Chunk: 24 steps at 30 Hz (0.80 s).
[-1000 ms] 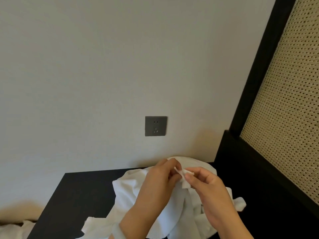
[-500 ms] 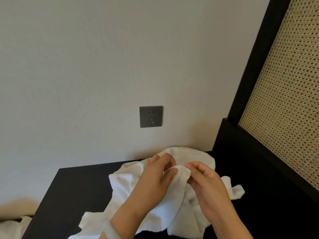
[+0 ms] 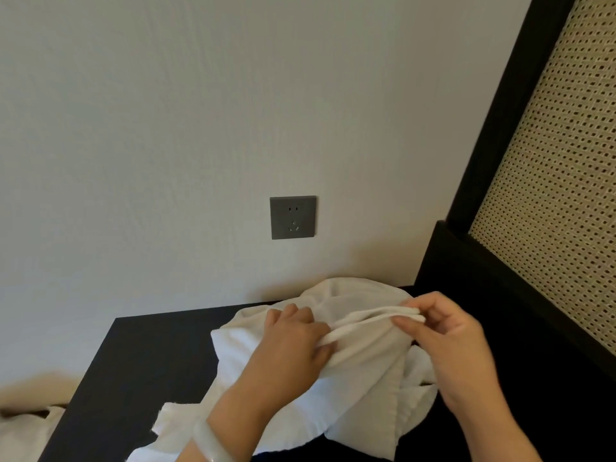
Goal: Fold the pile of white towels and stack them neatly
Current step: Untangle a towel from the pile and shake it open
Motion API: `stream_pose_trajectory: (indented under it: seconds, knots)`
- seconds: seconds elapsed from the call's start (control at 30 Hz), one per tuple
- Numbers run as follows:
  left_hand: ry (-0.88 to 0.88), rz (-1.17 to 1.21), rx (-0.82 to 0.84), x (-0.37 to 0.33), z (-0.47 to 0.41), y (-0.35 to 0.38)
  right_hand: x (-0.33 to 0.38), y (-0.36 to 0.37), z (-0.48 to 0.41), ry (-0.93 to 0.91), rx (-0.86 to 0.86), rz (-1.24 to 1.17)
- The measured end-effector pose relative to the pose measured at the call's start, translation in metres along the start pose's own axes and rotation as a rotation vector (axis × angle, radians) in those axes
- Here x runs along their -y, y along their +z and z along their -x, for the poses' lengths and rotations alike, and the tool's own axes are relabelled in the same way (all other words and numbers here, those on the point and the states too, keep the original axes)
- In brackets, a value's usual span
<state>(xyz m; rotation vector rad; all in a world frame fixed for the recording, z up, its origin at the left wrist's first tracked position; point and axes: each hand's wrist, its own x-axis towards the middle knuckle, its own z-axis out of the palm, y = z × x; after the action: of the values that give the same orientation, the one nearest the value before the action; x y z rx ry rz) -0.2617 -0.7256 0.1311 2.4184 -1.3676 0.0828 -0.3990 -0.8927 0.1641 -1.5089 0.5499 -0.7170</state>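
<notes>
Your right grip (image 3: pixel 450 341) pinches a doubled edge of the towel (image 3: pixel 360 385) between thumb and fingertips. Your left grip (image 3: pixel 293 345) is curled round the same hem (image 3: pixel 366 321) further along. Between the two the hem runs taut as a thick, rolled band, and the cloth hangs slack below it.

You look to be at the start of a fold, finding the edge and spreading it, with nothing yet folded or stacked in view. Next you will likely need to slide the grips apart along the hem to reach the corners. Then lift the towel free of the heap (image 3: pixel 350 291) bunched behind it, so it can drop flat.

The cloth is soft white terry, limp and thick, and it falls in rounded folds, not sharp creases. It will slump if you let either end go. I cannot tell how many towels make up the heap.

It all lies on a matte black tabletop (image 3: pixel 133 361), toward the right rear corner, against a plain pale wall (image 3: pixel 166 128). On your left wrist sits a smooth, pale bracelet (image 3: pixel 213 440). A grey square socket (image 3: pixel 292 217) is on the wall above, and a woven cane panel (image 3: pixel 550 195) in a black frame rises at the right. More white cloth (image 3: pixel 23 431) lies off the tabletop's left edge.
</notes>
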Motion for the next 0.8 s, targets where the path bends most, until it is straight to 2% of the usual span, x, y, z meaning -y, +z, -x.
stream_pose_trajectory:
  seconds: [0.1, 0.2, 0.27, 0.37, 0.47, 0.57, 0.63, 0.73, 0.8]
  knots:
    - [-0.003, -0.012, 0.164, 0.009, -0.009, -0.003, 0.004, -0.023, -0.004, -0.044, -0.019, 0.031]
    - [0.135, 0.028, 0.304, 0.010, -0.019, -0.002, 0.006, -0.039, -0.006, -0.063, -0.020, 0.014]
    - [0.227, -0.014, 0.335, 0.002, -0.023, 0.001, 0.002, -0.047, -0.006, -0.073, -0.029, 0.006]
    - [0.338, -0.103, 0.248, -0.020, -0.029, 0.004, -0.003, -0.049, -0.010, -0.044, -0.071, -0.044]
    - [0.463, -0.152, 0.169, -0.041, -0.038, 0.008, -0.006, -0.046, -0.011, -0.037, -0.067, 0.005]
    - [0.463, -0.157, 0.084, -0.046, -0.049, 0.011, -0.002, -0.045, -0.011, -0.040, -0.055, 0.011]
    - [0.481, -0.142, 0.048, -0.039, -0.055, 0.012, -0.002, -0.047, -0.012, -0.046, -0.070, 0.018]
    - [0.601, -0.053, 0.001, -0.028, -0.061, 0.010, -0.003, -0.049, -0.013, -0.055, -0.094, 0.002]
    - [0.624, 0.017, 0.035, -0.022, -0.060, 0.008, -0.004, -0.048, -0.013, -0.054, -0.105, 0.007]
